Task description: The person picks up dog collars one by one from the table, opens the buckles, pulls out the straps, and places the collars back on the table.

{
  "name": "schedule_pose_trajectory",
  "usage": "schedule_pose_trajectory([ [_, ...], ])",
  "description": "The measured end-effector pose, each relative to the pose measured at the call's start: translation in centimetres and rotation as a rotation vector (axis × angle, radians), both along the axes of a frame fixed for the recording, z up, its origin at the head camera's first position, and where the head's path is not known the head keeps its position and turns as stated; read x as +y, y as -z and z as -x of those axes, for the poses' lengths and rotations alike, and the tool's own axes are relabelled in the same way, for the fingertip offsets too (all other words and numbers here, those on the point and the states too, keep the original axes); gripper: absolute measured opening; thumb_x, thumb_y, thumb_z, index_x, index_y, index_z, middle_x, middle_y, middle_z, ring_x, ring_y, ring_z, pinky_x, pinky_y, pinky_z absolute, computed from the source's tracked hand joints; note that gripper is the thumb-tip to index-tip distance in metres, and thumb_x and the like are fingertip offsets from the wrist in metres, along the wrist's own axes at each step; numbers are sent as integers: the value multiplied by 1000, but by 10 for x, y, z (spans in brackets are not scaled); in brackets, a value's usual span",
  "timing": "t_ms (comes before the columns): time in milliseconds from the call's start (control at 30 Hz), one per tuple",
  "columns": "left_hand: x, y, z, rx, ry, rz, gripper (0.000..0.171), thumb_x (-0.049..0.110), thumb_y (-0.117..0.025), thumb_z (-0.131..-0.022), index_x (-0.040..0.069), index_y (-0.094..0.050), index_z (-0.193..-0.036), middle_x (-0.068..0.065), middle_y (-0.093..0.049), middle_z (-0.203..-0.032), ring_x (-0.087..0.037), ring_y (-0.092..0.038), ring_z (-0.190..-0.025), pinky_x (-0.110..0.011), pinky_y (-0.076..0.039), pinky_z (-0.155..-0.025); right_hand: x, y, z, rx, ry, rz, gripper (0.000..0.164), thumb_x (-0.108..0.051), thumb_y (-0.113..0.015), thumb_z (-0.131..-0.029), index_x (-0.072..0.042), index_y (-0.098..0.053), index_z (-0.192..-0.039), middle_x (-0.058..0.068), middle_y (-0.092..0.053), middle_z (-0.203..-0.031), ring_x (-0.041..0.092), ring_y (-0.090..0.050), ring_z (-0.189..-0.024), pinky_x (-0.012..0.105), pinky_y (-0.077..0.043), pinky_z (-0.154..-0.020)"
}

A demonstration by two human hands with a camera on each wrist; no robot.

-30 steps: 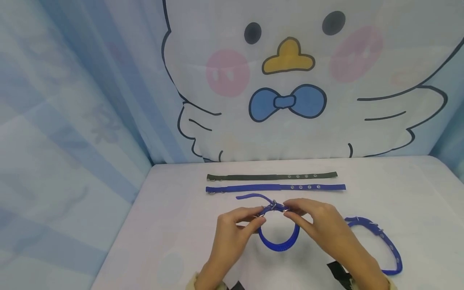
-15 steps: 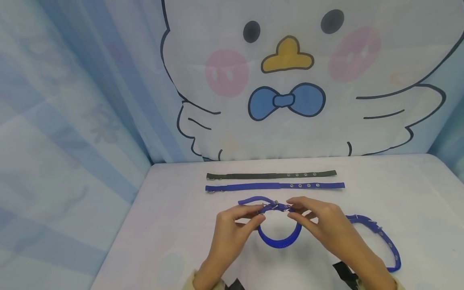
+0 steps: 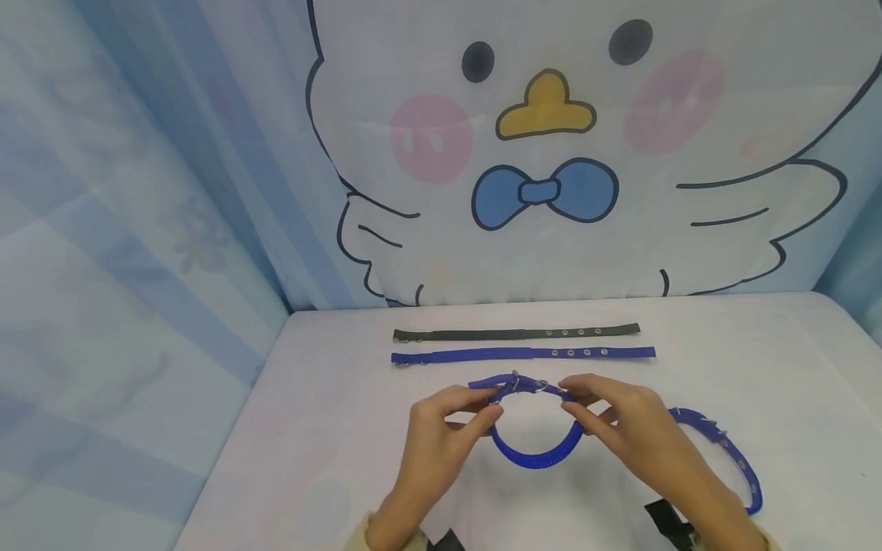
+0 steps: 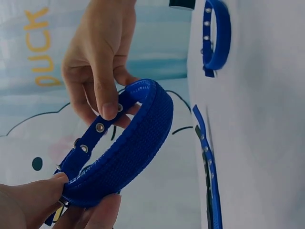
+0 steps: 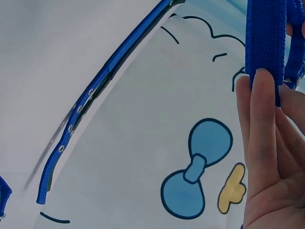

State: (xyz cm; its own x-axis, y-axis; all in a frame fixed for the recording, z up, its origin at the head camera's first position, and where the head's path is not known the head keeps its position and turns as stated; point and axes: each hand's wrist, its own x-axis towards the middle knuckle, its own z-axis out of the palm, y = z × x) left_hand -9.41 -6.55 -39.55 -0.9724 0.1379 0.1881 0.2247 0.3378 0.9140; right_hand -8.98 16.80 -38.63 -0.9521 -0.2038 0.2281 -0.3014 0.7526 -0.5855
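A blue pet collar (image 3: 539, 461), buckled into a loop, is held up over the table between both hands. My left hand (image 3: 441, 432) pinches its left side between thumb and fingers, close to the buckle end. On the opposite side, my right hand (image 3: 620, 421) pinches the strap. The collar's padded band (image 4: 143, 143) faces the left wrist view, with metal eyelets along the thinner strap (image 4: 99, 127). A short free tail (image 3: 485, 382) sticks out to the left past the metal buckle (image 3: 515, 382). In the right wrist view, the right fingers (image 5: 263, 119) lie against the band.
A dark green collar (image 3: 475, 335) and a blue collar (image 3: 482, 354) lie straight and parallel towards the back of the white table (image 3: 331, 398). Another blue collar (image 3: 740, 463), looped, lies on the right, partly behind the right forearm. A printed curtain (image 3: 537, 260) hangs behind the table.
My right hand has moved to the right, pulling the strap along. The loop has grown wider and the free tail beyond the buckle shorter. My left hand stays almost in place.
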Motion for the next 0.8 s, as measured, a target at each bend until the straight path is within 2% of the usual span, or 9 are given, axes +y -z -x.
schedule_pose_trajectory([
  [133, 1, 0, 0, 7, -1, -10, 21, 24, -76, -88, 14, -78, -107, -1, -75, -98, -14, -71, -91, -18, -59, -67, 3, 0, 0, 14, -4, 4, 30, -12, -78, -85, -12, -70, -114, -1, -76, -98, 15, -72, -85, 24, -60, -64],
  [233, 0, 0, 1, 13, -6, -28, 21, 22, -76, -88, 13, -77, -107, -1, -75, -97, -15, -71, -91, -19, -59, -67, 5, 0, 0, 31, -6, 12, 30, -8, -79, -84, -12, -70, -112, 1, -76, -99, 17, -72, -86, 27, -61, -64],
  [500, -4, -1, 1, 10, -6, -69, 24, 20, -76, -88, 13, -77, -110, -2, -75, -98, -16, -72, -91, -21, -60, -67, 8, 2, -1, 22, 2, 8, 28, -5, -79, -82, -11, -70, -108, 2, -76, -97, 16, -73, -83, 23, -60, -64],
  [800, -6, -1, 1, 7, -21, -72, 24, 20, -76, -88, 14, -76, -111, -2, -75, -99, -16, -72, -91, -21, -60, -67, 8, 3, -2, 14, 13, 4, 28, -4, -79, -82, -10, -70, -108, 4, -76, -97, 17, -73, -82, 25, -61, -64],
])
